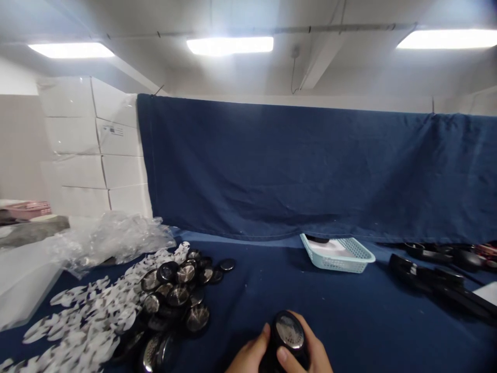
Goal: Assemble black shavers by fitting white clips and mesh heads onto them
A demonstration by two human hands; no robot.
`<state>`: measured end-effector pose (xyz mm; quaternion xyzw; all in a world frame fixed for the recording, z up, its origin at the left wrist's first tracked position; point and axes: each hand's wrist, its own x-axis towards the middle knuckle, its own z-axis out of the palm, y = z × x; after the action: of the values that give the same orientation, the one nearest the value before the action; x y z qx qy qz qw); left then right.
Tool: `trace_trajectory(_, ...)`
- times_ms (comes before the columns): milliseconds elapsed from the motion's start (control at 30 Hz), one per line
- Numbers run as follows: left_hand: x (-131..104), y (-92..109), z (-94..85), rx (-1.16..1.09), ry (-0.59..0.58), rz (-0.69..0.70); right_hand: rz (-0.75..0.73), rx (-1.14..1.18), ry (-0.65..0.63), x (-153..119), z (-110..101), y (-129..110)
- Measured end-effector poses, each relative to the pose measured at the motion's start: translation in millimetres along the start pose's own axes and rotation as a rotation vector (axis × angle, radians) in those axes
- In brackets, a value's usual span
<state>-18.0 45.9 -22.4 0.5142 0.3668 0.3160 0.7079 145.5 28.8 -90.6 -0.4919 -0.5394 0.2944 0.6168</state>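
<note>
Near the bottom centre, a black device with a round metal face [289, 330] is held between my two hands; its exact kind is unclear. My left hand [250, 355] is closed on its left side, with the thumb pressed against the black body. On the other side my right hand [312, 349] wraps round it, the thumb lying at the lower rim of the metal face. The lower part of the device is hidden by the fingers and the picture's edge. To the left lies a pile of black round parts with shiny metal faces [178, 295], apart from both hands.
Many small white cut-out pieces [93, 311] spread beside the pile. Clear plastic bags [116, 238] lie behind them, near stacked white boxes [120, 140]. A light-blue basket [341, 265] stands at the back. Black devices [438, 285] lie right. A blue cloth [291, 171] hangs behind.
</note>
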Motion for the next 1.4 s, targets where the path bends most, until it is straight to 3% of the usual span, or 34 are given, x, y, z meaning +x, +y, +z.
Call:
trace_trajectory(300, -1.0, 4.4, 8.9, -0.264, -0.1, -0.045, -0.122, 0.088, -0.101, 5.1, 0.0, -22.9)
trace_trajectory(600, -1.9, 4.0, 18.6, -0.59, -0.28, -0.191, -0.046, 0.034, 0.101, 7.5, -2.1, -32.7)
trace_trajectory(933, -5.2, 5.1, 17.5, -0.621, -0.325, -0.136, -0.027, 0.032, 0.133, 6.9, 1.6, -29.3)
trace_trajectory(1100, 0.7, -0.1, 9.6, -0.576, -0.408, -0.122, -0.027, 0.028, 0.154, 7.9, 2.4, -25.4)
trace_trajectory(1400, 2.1, -6.9, 8.9, -0.584, -0.333, -0.137, 0.011, 0.087, 0.168, 7.6, 1.7, -25.7)
